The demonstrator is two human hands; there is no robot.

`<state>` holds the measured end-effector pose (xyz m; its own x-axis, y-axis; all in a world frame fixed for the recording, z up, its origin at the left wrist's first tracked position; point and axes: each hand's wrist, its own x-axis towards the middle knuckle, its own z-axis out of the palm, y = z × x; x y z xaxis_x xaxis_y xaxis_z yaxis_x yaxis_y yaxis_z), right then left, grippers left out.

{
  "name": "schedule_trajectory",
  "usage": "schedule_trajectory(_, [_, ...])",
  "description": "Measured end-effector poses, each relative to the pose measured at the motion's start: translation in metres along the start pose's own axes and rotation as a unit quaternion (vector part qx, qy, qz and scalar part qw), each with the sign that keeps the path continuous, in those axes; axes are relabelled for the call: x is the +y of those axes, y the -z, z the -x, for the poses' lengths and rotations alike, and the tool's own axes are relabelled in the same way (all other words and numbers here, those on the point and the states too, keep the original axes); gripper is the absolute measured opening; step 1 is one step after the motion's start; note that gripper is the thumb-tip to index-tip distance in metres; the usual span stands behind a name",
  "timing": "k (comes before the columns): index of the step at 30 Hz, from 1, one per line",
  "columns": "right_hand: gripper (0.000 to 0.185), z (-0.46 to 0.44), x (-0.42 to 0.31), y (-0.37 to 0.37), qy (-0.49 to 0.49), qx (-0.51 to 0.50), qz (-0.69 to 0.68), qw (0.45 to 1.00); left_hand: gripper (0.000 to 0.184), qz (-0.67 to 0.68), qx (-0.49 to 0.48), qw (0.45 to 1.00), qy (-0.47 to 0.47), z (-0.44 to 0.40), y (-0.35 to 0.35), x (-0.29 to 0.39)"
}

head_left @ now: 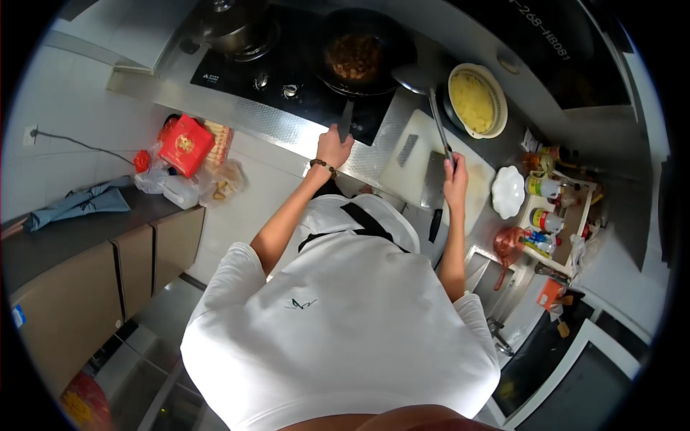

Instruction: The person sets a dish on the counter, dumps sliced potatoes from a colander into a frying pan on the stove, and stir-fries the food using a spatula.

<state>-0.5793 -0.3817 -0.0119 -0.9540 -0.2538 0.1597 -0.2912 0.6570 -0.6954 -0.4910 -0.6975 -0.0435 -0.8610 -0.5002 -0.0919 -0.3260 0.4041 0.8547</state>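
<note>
My left hand (335, 148) is closed around the handle of a dark wok (394, 52) on the stove. Browned food pieces (354, 57) lie in the middle of the wok. In my right hand (455, 179) is the long handle of a metal spatula (414, 77), whose broad head is raised just right of the wok's rim, apart from the food. Below that hand a cleaver (433, 181) with a black handle rests on a white cutting board (397, 171). Beyond the board, a white colander (501, 108) holds pale yellow pieces (471, 100).
A lidded pot (230, 32) stands on the stove's left burner. Right of the board are a white scalloped plate (508, 192) and a rack of bottles (564, 208). The sink (485, 276) lies nearer my right side. A red bag (186, 146) sits on the left counter.
</note>
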Motion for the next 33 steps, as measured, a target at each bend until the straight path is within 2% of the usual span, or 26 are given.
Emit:
schedule_trajectory(1, [0.023,0.001,0.009,-0.005,0.035,0.018,0.01,0.999,0.045,-0.019,-0.001,0.999,-0.039,0.0,0.002,-0.002])
schedule_trajectory(2, [0.023,0.003,0.018,-0.008,0.04,0.009,0.013,0.999,0.045,-0.014,0.005,0.999,-0.032,-0.001,0.002,-0.004])
schedule_trajectory(4, [0.029,0.004,0.03,-0.013,-0.022,-0.022,0.006,1.0,0.064,0.085,-0.1,0.984,0.123,0.0,0.017,0.017])
schedule_trajectory(5, [0.03,0.003,0.036,-0.016,-0.025,-0.029,-0.004,0.999,0.077,0.124,-0.122,0.974,0.145,0.002,0.021,0.02])
schedule_trajectory(8, [0.03,-0.001,0.056,-0.028,-0.006,-0.033,-0.019,0.999,0.079,0.193,-0.12,0.954,0.194,0.005,0.023,0.018])
schedule_trajectory(11, [0.031,-0.005,0.061,-0.04,-0.035,-0.051,-0.088,0.994,0.066,0.207,-0.131,0.946,0.212,0.006,0.021,0.005])
schedule_trajectory(14, [0.032,-0.004,0.071,-0.056,-0.013,-0.057,-0.073,0.996,0.055,0.255,-0.114,0.934,0.223,0.013,0.03,0.01])
schedule_trajectory(15, [0.029,-0.003,0.07,-0.062,0.036,-0.036,-0.075,0.996,0.054,0.253,-0.102,0.937,0.22,0.015,0.031,0.007])
schedule_trajectory(18, [0.028,0.0,0.08,-0.077,0.026,-0.053,-0.072,0.996,0.051,0.228,-0.07,0.951,0.198,0.02,0.023,0.002])
schedule_trajectory(19, [0.028,0.0,0.085,-0.082,0.035,-0.057,-0.07,0.995,0.046,0.219,-0.05,0.95,0.216,0.025,0.023,0.011])
schedule_trajectory(24, [0.028,-0.006,0.093,-0.106,0.065,-0.053,-0.076,0.994,0.042,0.204,-0.034,0.959,0.193,0.03,0.01,0.012])
schedule_trajectory(28, [0.027,-0.011,0.087,-0.117,0.012,-0.04,-0.045,0.998,0.041,0.187,-0.015,0.967,0.171,0.027,0.003,0.0])
schedule_trajectory(29, [0.024,-0.011,0.09,-0.118,0.059,-0.008,-0.053,0.997,0.042,0.199,-0.02,0.965,0.172,0.028,0.005,0.005])
schedule_trajectory(33, [0.027,-0.007,0.068,-0.085,0.044,0.005,-0.105,0.993,0.043,0.199,-0.037,0.961,0.187,0.027,0.005,-0.004])
